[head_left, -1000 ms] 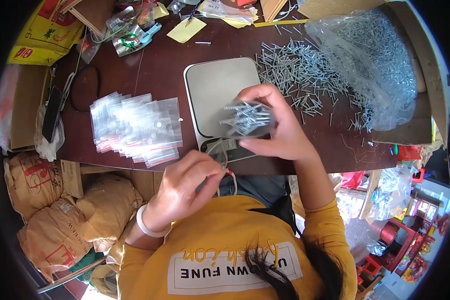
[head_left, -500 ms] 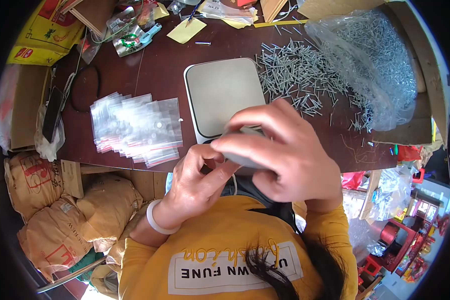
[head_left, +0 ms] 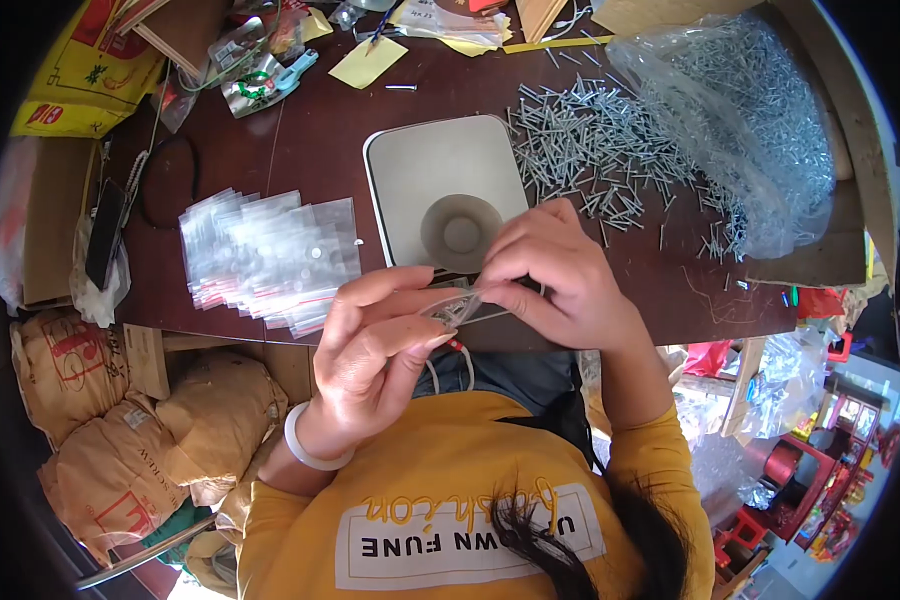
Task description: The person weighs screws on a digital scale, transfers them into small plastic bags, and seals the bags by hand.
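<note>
Plastic film, thin and see-through, made up the small bag (head_left: 452,308) held up between the two hands, near the front edge of the dark table (head_left: 320,125). The left hand (head_left: 355,365) grasped one side between thumb and fingers, while the right hand (head_left: 560,280) pinched the other side with bent fingertips. What looked like a few nails showed inside, though glare and fingers hid how many, and whether the mouth was open or closed could not be told.

Good handling there called for a light pinch at the upper edges, both sides level, with the weight low in the bag. Pressing hard over the nails risked pushing a sharp tip through the film, and a slack grip on either side could have let the bag twist and spill. Small, even finger movements suited film so thin.

A grey cup (head_left: 461,228) sat on the near part of the scale (head_left: 420,165), close to the right fingers, so the right elbow and wrist were best held clear of it. Loose nails (head_left: 595,150) lay beyond the right hand, and a fanned stack of flat bags (head_left: 270,255) lay to the left.
</note>
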`<state>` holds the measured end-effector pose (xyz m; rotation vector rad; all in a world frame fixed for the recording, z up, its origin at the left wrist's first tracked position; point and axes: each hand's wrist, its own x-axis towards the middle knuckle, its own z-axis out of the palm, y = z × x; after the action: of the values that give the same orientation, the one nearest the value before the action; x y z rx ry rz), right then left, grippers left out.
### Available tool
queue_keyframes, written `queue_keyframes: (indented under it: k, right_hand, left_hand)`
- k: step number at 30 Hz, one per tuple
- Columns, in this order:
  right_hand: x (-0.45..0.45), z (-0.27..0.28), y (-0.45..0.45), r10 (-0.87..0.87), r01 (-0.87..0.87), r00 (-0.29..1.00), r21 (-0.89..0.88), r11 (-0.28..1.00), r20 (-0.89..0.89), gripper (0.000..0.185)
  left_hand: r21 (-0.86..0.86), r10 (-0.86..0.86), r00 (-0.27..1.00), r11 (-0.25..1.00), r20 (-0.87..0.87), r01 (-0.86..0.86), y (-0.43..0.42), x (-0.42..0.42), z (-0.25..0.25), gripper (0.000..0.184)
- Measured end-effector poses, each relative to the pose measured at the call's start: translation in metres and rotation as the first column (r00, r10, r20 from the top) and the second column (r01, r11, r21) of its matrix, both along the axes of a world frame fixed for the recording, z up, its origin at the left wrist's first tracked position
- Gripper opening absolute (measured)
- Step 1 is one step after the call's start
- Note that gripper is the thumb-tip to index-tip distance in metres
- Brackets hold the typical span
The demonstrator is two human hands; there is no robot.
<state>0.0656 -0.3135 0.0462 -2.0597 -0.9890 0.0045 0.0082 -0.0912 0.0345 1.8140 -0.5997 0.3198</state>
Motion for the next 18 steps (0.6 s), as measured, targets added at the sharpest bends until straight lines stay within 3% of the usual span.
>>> queue_keyframes:
  k: [1, 4, 6, 7, 13, 16, 18]
  right_hand:
    - [-0.004, 0.002, 0.006, -0.075, 0.071, 0.989, 0.034, 0.997, 0.125, 0.012]
    - [-0.016, 0.009, 0.007, -0.042, 0.050, 0.974, -0.030, 0.998, 0.225, 0.015]
    - [-0.021, 0.009, 0.013, -0.064, 0.069, 0.968, -0.009, 0.998, 0.242, 0.017]
    - [-0.023, 0.010, 0.016, -0.081, 0.080, 0.967, 0.012, 0.997, 0.242, 0.017]
    - [-0.030, 0.011, 0.023, -0.062, 0.067, 0.950, -0.008, 0.998, 0.308, 0.027]
    - [-0.030, 0.015, 0.015, -0.034, 0.040, 0.936, -0.009, 0.999, 0.349, 0.030]
    - [-0.030, 0.016, 0.012, -0.046, 0.041, 0.941, 0.021, 0.999, 0.337, 0.032]
  left_hand:
    - [-0.023, -0.006, 1.000, 1.000, -0.003, 0.006, -0.002, 0.001, 0.001, 0.015]
    - [-0.040, 0.012, 0.993, 0.999, -0.120, -0.017, -0.010, -0.002, 0.010, 0.017]
    - [0.011, -0.043, 0.982, 0.999, -0.182, 0.046, -0.007, -0.003, 0.010, 0.019]
    - [-0.109, -0.008, 0.954, 0.994, -0.300, -0.026, -0.012, -0.009, 0.007, 0.016]
    - [-0.097, -0.105, 0.933, 0.992, -0.344, 0.076, -0.004, -0.010, 0.014, 0.012]
    - [-0.369, -0.286, 0.875, 0.920, -0.390, 0.136, -0.001, -0.010, 0.004, 0.012]
    - [-0.371, -0.259, 0.878, 0.923, -0.403, 0.102, 0.007, -0.009, 0.007, 0.014]
